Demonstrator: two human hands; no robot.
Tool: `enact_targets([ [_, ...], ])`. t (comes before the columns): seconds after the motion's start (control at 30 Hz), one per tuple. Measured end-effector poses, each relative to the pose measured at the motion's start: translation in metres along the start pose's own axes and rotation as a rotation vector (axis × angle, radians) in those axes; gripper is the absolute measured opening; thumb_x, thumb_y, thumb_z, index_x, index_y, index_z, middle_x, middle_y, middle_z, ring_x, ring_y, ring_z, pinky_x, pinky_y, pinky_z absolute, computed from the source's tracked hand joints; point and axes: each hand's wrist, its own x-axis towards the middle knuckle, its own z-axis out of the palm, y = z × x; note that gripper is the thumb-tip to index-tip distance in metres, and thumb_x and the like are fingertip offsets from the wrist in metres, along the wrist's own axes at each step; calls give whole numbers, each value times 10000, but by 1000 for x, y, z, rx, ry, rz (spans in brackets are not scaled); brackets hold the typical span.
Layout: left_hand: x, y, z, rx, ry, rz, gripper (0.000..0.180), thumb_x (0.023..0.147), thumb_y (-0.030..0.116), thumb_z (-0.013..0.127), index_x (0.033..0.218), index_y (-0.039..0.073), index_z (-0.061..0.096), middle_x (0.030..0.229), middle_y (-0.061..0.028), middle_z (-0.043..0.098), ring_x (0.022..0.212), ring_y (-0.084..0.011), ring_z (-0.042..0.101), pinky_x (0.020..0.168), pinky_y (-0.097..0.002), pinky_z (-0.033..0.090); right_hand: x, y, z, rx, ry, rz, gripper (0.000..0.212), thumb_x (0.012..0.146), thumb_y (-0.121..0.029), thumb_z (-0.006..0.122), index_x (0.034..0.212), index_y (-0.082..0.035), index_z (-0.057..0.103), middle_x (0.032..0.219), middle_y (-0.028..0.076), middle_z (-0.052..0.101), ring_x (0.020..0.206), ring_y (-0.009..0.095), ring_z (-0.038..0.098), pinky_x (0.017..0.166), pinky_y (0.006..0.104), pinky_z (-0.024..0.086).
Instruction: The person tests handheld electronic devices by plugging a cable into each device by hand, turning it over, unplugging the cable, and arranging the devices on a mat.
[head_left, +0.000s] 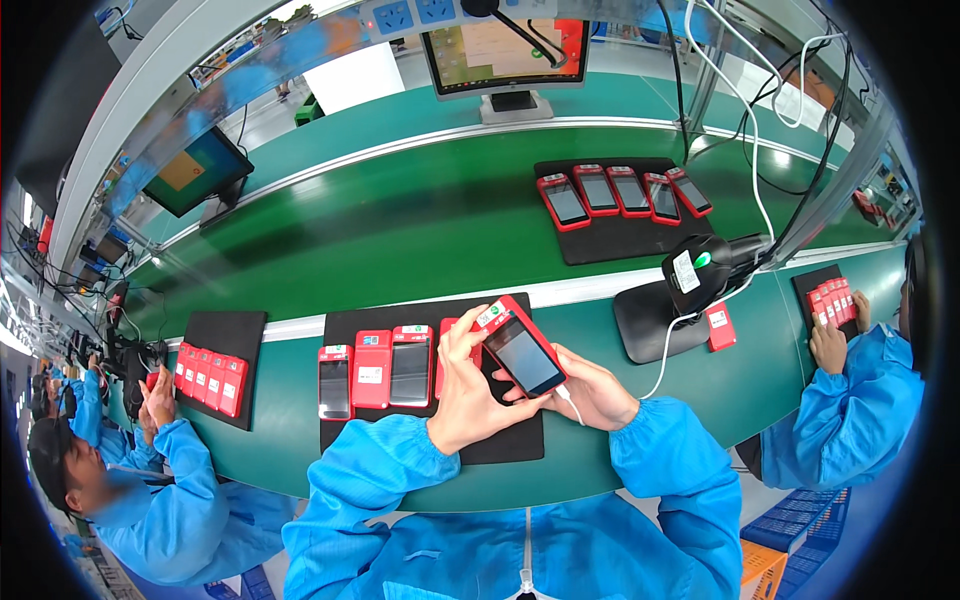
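A red handheld terminal with a dark screen (pixel 526 356) is held up, tilted, above the black mat (pixel 500 447). My left hand (pixel 465 395) is closed round its left side, fingers at its upper end. My right hand (pixel 597 392) grips the lower end, and a white cable (pixel 572 405) meets the bottom edge beside it. Left of my hands on the mat lie a screen-up terminal (pixel 335 383), one lying back-up with a white label (pixel 372 371), and another screen-up terminal (pixel 411 368). A further red one is mostly hidden behind my left hand.
Several red terminals (pixel 627 190) lie on a black mat on the green conveyor (pixel 400 220). A black scanner on a stand (pixel 690 270) has a red terminal (pixel 720 327) beside it. Co-workers in blue sit left (pixel 180 510) and right (pixel 845 410), with more terminals. A monitor (pixel 505 55) stands beyond.
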Motion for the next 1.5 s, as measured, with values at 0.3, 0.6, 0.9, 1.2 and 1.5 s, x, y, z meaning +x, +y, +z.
enact_targets([
  [0.3, -16, 21, 3, 58, -263, -14, 998, 749, 267, 970, 1441, 31, 290, 1623, -413, 155, 1493, -619, 256, 1200, -644, 312, -30, 9, -20, -645, 324, -420, 473, 918, 22, 784, 1153, -137, 405, 1471, 211, 565, 1336, 256, 580, 1126, 428, 464],
  [0.6, -35, 35, 14, 64, -704, 213, 568, 982, 429, 718, 1336, 5, 588, 1541, -273, 429, 1495, -456, 360, 1257, -588, 295, -68, -9, -73, -1501, 966, -855, 545, 771, -15, 876, 1058, -54, 414, 1332, 240, 662, 1096, 319, 685, 939, 387, 555],
  [0.9, -31, 30, 15, 48, -752, 187, 450, 976, 335, 711, 1279, 21, 600, 1383, -237, 520, 1385, -423, 471, 1242, -581, 332, -57, -10, -80, -1481, 998, -867, 567, 744, -19, 893, 1050, -51, 418, 1306, 215, 671, 1041, 324, 661, 912, 390, 546],
  [1.2, -32, 29, 12, 38, -752, 181, 428, 930, 239, 701, 1283, 27, 582, 1384, -239, 505, 1370, -427, 473, 1238, -591, 331, -55, -10, -71, -1486, 1008, -819, 549, 740, -23, 897, 1022, -57, 427, 1315, 224, 670, 1061, 355, 662, 923, 402, 542],
  [1.5, -30, 16, 12, 44, -739, 211, 547, 914, 286, 711, 1352, 6, 542, 1452, -266, 469, 1387, -447, 452, 1226, -554, 343, -39, -4, -45, -1447, 621, -777, 591, 755, -103, 923, 1050, -71, 412, 1313, 241, 685, 1064, 362, 711, 901, 399, 577],
])
